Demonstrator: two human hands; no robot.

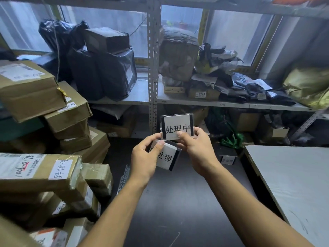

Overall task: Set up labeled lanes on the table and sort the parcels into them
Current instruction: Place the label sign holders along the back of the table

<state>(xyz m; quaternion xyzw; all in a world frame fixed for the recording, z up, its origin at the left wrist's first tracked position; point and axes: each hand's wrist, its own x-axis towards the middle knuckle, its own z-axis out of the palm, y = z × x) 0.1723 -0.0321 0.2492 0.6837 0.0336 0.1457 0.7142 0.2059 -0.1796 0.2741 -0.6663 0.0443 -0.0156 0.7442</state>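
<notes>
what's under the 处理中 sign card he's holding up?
A second sign card, held in the left hand, sits below and partly behind the 处理中 sign card in the right hand. Only 处理 shows; the left thumb covers the rest of its text.

A grey metal shelf rack (153, 72) stands before frosted windows (114, 20). A yellow sack (308, 84) lies at its right end, and a green plastic bag (231, 138) sits on the floor beneath it.
</notes>
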